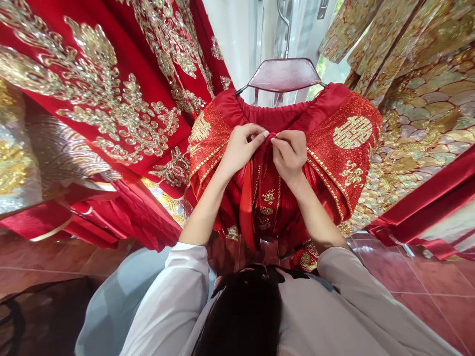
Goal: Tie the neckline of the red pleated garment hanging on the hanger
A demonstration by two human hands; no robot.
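Note:
A red skirt [339, 163] with gold embroidery and beaded edges hangs from a hanger [285, 74] in front of me. At the middle of its gathered waistband, my left hand [243, 146] pinches a dark red fabric tie [267, 141]. Close beside it, my right hand [291, 153] pinches the same tie between thumb and fingertips. The fingertips of both hands almost meet. A loose red strip [246, 198] dangles below my left hand. Exactly how the tie is looped is hidden by my fingers.
On the left hangs a large red garment [148, 59] with gold beading. A gold scale-patterned garment [426, 118] hangs on the right. White curtain-like folds [237, 39] are behind the hanger. Reddish tiles [419, 277] cover the floor. Something dark [44, 316] lies at lower left.

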